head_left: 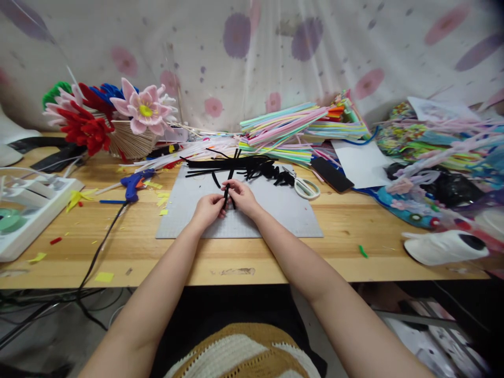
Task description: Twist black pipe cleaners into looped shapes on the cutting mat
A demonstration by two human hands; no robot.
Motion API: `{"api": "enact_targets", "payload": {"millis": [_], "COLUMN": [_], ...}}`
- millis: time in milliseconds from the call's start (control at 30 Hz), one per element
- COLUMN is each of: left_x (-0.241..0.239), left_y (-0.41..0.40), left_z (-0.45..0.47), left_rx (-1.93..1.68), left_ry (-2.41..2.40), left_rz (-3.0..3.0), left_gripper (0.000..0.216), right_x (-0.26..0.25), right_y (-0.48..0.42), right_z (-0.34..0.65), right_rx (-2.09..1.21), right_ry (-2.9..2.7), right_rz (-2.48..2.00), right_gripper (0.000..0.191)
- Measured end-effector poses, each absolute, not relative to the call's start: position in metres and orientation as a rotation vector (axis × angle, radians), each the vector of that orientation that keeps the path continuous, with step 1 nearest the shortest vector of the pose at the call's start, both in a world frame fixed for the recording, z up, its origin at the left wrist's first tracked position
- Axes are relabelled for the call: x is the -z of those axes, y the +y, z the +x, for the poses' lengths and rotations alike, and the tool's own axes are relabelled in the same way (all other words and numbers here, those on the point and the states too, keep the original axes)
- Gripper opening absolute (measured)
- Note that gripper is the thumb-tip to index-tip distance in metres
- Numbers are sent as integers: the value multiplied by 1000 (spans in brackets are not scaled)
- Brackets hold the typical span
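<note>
Between my two hands, black pipe cleaners (231,176) stand up over the grey mat (275,218). My left hand (210,208) pinches their lower end, fingertips together. Closed on the same pieces a little higher is my right hand (241,197), its fingers close to the left ones. Just beyond the hands lies a bundle of long black pipe cleaners (205,164) across the mat's back edge. Curled black pieces (262,169) are heaped to its right. Scissors with pale handles (307,189) rest at the mat's right edge.
A blue glue gun (136,185) with a dark cable lies left, near a white power strip (43,210). Pipe-cleaner flowers (144,107) stand at back left. Coloured pipe cleaners (287,126) are piled behind the mat. A white roll (441,248) sits at right.
</note>
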State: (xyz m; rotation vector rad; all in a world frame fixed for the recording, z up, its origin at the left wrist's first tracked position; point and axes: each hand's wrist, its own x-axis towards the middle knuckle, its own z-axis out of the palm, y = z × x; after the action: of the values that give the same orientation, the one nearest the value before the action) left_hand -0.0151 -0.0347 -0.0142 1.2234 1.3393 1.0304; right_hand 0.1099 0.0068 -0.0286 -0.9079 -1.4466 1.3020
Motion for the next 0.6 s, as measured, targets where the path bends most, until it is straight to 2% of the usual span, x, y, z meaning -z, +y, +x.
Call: {"api": "enact_targets", "payload": {"millis": [300,400,533,600], "left_x": [19,21,21,20], "left_y": [-33,-33,-34,-35], "left_z": [-16,-17,-18,-19], "left_rx": [-1131,-1157,-1212,-1198], "left_ry": [1403,1385,1303,1274], "left_rz": [1180,1174,1179,1224], "left_gripper": [10,12,31,26], "right_x": [28,24,19,18], "right_y": [4,3,3,3], "right_z": [118,117,115,116], "right_rx": [-826,-941,-1228,-1300], "right_ry": [-1684,-1617,-1439,-1397], "right_rz": [-1183,-1166,-1108,-1077], "right_gripper": [26,25,23,21]}}
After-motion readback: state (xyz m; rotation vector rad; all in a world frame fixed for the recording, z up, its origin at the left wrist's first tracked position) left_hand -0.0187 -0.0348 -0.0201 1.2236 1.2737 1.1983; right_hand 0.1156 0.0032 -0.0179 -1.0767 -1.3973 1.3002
